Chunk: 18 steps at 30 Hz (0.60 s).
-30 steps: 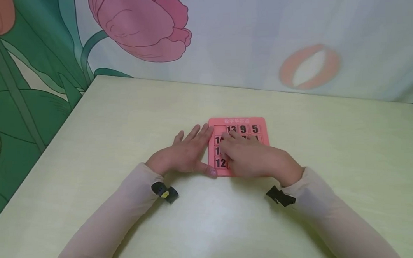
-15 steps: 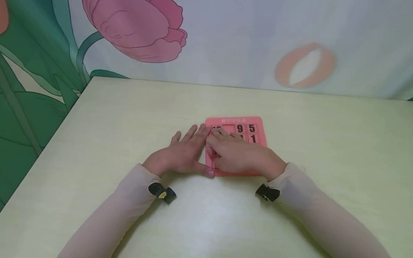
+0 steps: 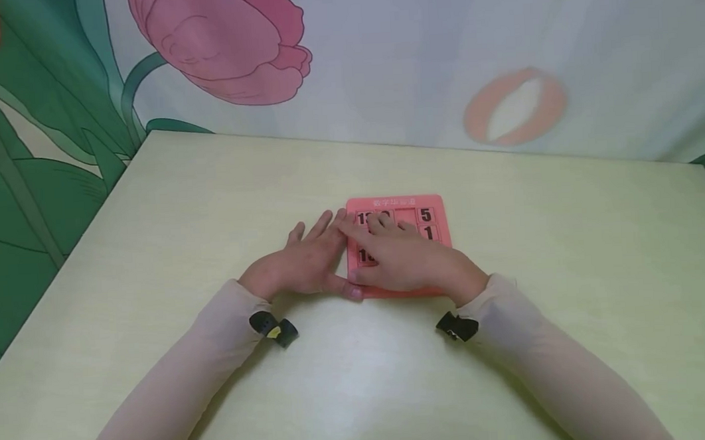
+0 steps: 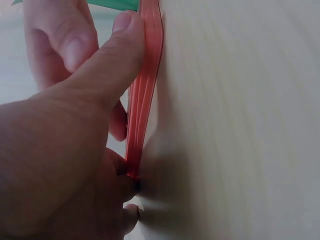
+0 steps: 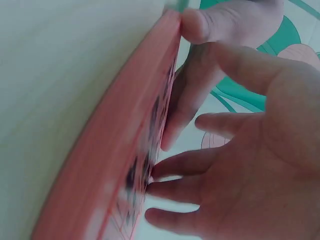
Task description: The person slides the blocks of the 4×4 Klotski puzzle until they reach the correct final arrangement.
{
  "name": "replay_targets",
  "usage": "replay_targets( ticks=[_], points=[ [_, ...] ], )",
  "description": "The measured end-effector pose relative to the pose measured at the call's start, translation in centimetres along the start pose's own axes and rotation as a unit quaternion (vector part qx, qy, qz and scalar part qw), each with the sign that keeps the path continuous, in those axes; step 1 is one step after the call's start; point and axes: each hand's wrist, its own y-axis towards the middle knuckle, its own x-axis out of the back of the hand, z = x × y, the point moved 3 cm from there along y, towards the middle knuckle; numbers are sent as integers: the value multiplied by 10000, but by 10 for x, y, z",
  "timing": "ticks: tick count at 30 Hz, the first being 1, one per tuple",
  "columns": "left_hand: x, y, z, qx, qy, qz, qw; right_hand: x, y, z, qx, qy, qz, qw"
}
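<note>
A pink number sliding puzzle [image 3: 395,202] lies flat on the table. My left hand [image 3: 307,262] rests beside it with fingers spread, fingertips at its left edge and thumb at the near left corner. Across the puzzle reaches my right hand [image 3: 402,260], its fairly straight fingertips on the top row near the 9 tile [image 3: 385,215]. To the right of that tile is a vacant slot [image 3: 405,215], followed by the 5 tile [image 3: 427,215]. Below the 5 sits the 1 tile [image 3: 428,232]. Most other tiles are hidden under the right hand.
The pale table [image 3: 360,372] extends on all sides of the puzzle. Behind it hangs a backdrop [image 3: 392,58] printed with flowers and leaves. A small black device is strapped at each wrist.
The 13 tile and then the 9 tile have slid left, so the vacant slot has shifted from the top left corner to the third column. My right hand has moved left; the left stays put.
</note>
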Motion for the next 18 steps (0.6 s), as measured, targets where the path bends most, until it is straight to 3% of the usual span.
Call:
replay_targets(
  ticks=[3, 7, 10, 18],
  points=[
    [1, -1, 0, -6, -1, -38, 10000, 4, 0, -2, -121, -48, -105, 9999],
    [1, -1, 0, 11, 31, -47, 10000, 10, -4, -13, -1066, -518, -302, 9925],
    [1, -1, -1, 57, 46, -14, 10000, 9, -6, -17, -1480, -704, -329, 9859],
    [1, 1, -1, 85, 84, -10, 9999, 13, -6, -22, -841, -62, -25, 9964]
  ],
)
